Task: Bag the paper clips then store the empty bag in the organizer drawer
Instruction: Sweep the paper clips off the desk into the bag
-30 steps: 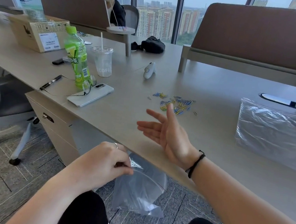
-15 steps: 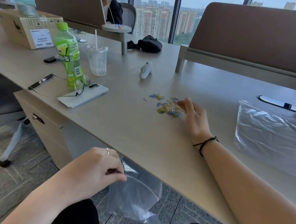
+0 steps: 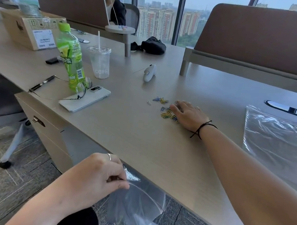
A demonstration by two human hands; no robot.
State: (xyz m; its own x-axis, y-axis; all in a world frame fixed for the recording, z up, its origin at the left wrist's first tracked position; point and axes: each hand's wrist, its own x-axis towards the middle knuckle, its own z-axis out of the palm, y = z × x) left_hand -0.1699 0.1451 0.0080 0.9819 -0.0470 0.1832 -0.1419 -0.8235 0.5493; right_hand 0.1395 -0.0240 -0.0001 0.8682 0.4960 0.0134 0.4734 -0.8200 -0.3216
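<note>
Head view has your right hand (image 3: 189,115) lying palm down on the bench (image 3: 133,129), fingers spread loosely and resting on the right edge of the scattered paper clips (image 3: 166,110). You cannot tell whether any clip is caught under the fingers. Most of the clips, yellow and blue, sit in a small heap just left of that hand, with a few strays a little farther left, one silver clip apart from the rest. Your left hand (image 3: 99,175) is below the near bench edge, thumb and fingers pinched on the rim of a clear plastic bag (image 3: 137,208), which hangs with its mouth held open toward the bench. A ring shows on that hand, and a dark cord bracelet (image 3: 202,128) wraps the right wrist. More clear plastic sheet (image 3: 276,140) lies flat on the bench well to the right. To the left stand a green bottle (image 3: 70,56) and a lidded cup (image 3: 100,61), with a phone (image 3: 85,99) near them.
</note>
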